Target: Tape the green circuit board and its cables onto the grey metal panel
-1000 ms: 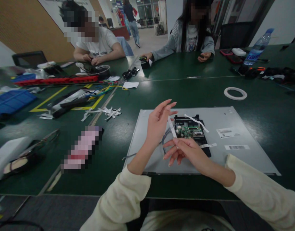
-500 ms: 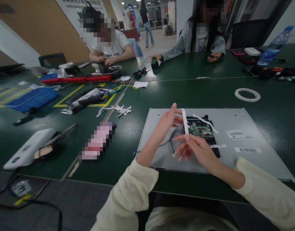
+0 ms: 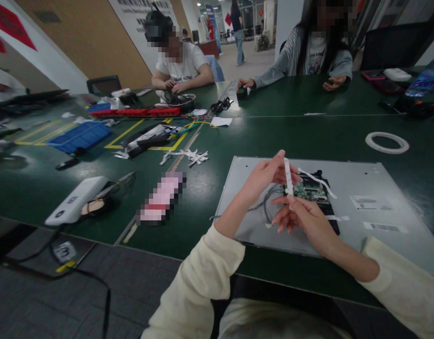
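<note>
My left hand and my right hand hold a narrow white tape strip upright between them, left fingers pinching its top, right fingers its lower end. They hover over a grey metal panel lying flat on the green table. A green circuit board sits in a black recess on the panel, with white tape strips and grey wires beside it.
A white tape roll lies at the far right. Loose tape scraps, a white device, a blue tray and cables lie to the left. Two people sit across the table.
The view has swung left. My left fingers closed onto the top of the strip and both hands keep it upright over the board.
</note>
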The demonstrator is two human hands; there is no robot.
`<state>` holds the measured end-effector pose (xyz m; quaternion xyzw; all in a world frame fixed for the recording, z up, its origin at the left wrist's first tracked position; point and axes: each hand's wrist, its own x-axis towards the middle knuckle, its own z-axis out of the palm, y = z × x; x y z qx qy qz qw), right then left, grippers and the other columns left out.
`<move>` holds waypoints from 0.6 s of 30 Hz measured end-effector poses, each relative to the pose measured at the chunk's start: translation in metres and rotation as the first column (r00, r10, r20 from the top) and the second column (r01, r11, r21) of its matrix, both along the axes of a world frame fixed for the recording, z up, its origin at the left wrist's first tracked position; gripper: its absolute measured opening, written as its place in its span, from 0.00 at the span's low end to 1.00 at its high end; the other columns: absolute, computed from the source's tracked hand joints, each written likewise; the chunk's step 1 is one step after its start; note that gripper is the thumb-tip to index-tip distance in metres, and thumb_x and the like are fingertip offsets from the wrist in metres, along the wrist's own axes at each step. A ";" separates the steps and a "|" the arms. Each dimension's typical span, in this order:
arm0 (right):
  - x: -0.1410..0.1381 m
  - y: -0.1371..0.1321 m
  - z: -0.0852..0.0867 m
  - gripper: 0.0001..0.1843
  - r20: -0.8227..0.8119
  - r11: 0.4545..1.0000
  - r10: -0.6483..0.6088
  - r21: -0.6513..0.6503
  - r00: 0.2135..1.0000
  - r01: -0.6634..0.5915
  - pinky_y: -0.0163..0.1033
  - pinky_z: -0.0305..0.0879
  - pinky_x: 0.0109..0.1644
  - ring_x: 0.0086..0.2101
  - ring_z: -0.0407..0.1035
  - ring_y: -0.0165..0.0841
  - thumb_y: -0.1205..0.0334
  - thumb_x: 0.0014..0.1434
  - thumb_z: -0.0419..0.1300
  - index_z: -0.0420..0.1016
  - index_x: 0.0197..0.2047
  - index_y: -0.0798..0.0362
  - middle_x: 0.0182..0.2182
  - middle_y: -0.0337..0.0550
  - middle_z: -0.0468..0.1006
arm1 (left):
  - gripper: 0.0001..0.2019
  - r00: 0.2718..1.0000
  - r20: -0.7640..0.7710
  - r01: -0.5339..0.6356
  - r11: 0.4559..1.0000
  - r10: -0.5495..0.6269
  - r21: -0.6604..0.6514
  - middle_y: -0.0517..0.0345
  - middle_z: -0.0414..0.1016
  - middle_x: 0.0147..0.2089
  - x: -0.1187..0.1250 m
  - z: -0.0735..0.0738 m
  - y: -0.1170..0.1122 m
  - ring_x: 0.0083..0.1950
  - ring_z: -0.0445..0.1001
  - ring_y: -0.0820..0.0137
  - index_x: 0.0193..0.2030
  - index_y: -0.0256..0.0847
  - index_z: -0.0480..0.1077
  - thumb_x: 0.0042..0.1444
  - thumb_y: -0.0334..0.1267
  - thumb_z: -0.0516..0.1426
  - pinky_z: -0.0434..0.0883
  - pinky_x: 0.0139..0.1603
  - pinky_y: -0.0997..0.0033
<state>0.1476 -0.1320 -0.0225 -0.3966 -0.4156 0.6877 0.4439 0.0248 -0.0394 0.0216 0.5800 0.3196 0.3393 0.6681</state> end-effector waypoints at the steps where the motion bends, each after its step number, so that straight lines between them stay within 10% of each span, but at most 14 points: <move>1: 0.000 0.000 0.000 0.25 -0.003 1.000 0.001 -0.003 1.000 -0.001 0.30 0.61 0.23 0.23 0.71 0.28 0.44 0.61 0.52 0.74 0.44 0.59 0.27 0.46 0.78 | 0.22 1.000 -0.004 -0.024 1.000 0.024 0.017 0.48 0.78 0.33 0.000 -0.001 0.000 0.35 0.76 0.70 0.35 0.32 0.74 0.58 0.53 0.52 0.70 0.40 0.69; 18: -0.002 -0.004 0.011 0.24 -0.108 0.985 -0.079 -0.162 0.991 0.060 0.27 0.59 0.20 0.21 0.70 0.26 0.50 0.59 0.58 0.70 0.51 0.59 0.28 0.46 0.79 | 0.14 0.968 -0.050 -0.214 0.916 0.245 0.339 0.50 0.80 0.37 0.006 -0.015 0.000 0.36 0.77 0.72 0.39 0.35 0.74 0.60 0.43 0.53 0.70 0.38 0.74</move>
